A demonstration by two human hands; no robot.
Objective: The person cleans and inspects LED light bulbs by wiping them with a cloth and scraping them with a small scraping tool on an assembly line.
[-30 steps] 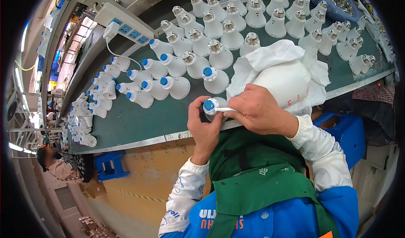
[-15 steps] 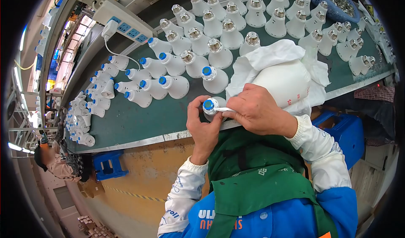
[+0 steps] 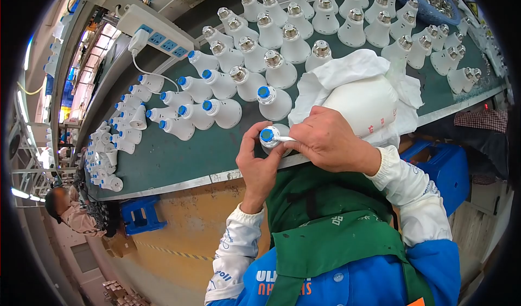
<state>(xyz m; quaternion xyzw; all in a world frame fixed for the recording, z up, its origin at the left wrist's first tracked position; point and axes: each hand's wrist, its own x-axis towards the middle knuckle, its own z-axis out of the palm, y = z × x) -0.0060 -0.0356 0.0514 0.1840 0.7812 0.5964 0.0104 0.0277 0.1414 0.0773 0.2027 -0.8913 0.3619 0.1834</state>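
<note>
My left hand (image 3: 257,165) is closed around a white bulb housing (image 3: 267,136) with a blue top, upright near the front edge of the bench. In my right hand (image 3: 334,143) is the narrow white tip (image 3: 284,139) of a squeeze bag, pinched between the fingers. That tip reaches the rim around the blue top. Behind the right hand lies the plump white bag (image 3: 358,108) with red print, wrapped in a crumpled white cloth (image 3: 339,70). Just beyond the held housing stands another blue-topped housing (image 3: 274,106).
Rows of white housings with silver screw caps (image 3: 296,48) cover the back of the green bench (image 3: 179,162). Blue-topped ones (image 3: 223,113) lie tilted at the left. A blue basket (image 3: 429,2) of metal parts sits at back right, a power strip (image 3: 157,32) at back left. A person (image 3: 81,216) is far left.
The whole view has shifted slightly. Both hands keep their grip, with the white tip still at the rim of the blue top.
</note>
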